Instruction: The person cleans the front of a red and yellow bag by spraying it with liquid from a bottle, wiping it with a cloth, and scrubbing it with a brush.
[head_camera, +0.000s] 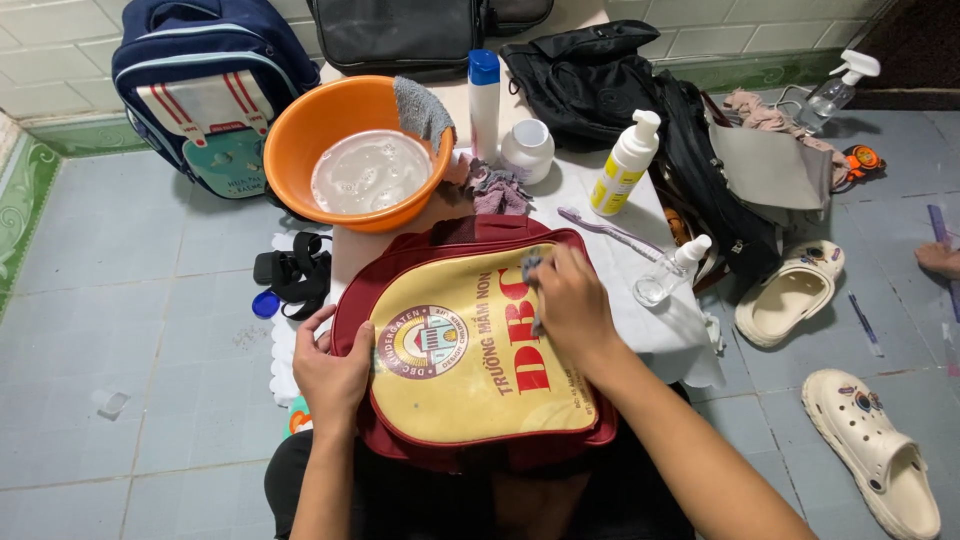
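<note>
Nearest me, my left hand (333, 372) gripped the backpack's (470, 350) left edge at the table's (590, 215) near edge, while my right hand (572, 305) pinched a cloth (531, 266) against its front.

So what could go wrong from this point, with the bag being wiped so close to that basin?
The orange basin of soapy water sits near the table edge, just behind the red and yellow backpack; a push from the right hand while rubbing could tip it. The small clear spray bottle beside that hand could get knocked over.
</note>
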